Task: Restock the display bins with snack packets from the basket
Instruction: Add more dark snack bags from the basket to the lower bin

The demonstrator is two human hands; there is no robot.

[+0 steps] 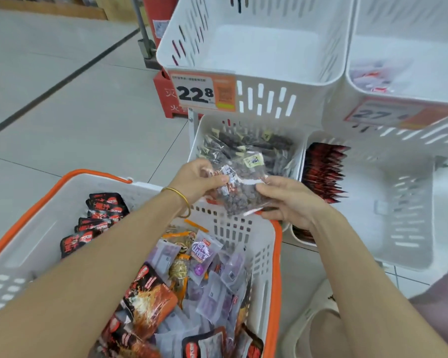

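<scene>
Clear plastic snack packets (pixel 241 187) with dark contents sit at the middle of the frame, clamped from both sides. The left hand (pixel 199 180) pinches their upper left edge with curled fingers, and the right hand (pixel 290 200) grips the lower right side, thumb on top. They hang just above the far rim of the white, orange-edged basket (pixel 276 254), which fills the lower left and holds mixed packets (pixel 192 280) in red-black, purple and orange. Directly behind the hands, a low display bin (pixel 197 136) holds more of the same dark packets. To its right, a second low bin (pixel 409 215) has red-black packets (pixel 323 171) standing on edge in a row. In the upper middle, a white slotted bin (pixel 256 47) carries a price tag (pixel 202 93) reading 22.8. A gold bangle (pixel 179 195) circles the left wrist.
</scene>
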